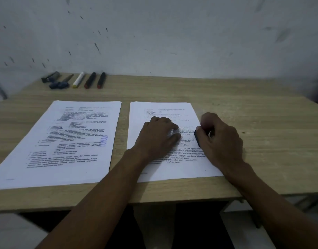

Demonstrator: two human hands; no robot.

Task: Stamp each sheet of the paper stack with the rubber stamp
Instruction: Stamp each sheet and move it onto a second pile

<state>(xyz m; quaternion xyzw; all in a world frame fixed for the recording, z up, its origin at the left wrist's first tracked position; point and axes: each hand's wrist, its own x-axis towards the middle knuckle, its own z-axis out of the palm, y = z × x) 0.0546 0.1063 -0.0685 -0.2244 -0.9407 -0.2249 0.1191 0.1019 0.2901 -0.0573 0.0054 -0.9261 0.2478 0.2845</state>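
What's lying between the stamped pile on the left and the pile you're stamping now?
Nothing: in the head view only a narrow strip of bare table separates the stamped pile from the right pile, where the left hand presses.

— What lies along the back edge of the wooden desk [262, 126]?
— A row of pens: a white marker with a yellow cap [78, 79], two dark markers with red ends [90, 80] [101, 80], a blue-handled tool [60, 83], a dark pen [50, 76]
— And behind?
— A pale wall [172, 33] flecked with dark marks
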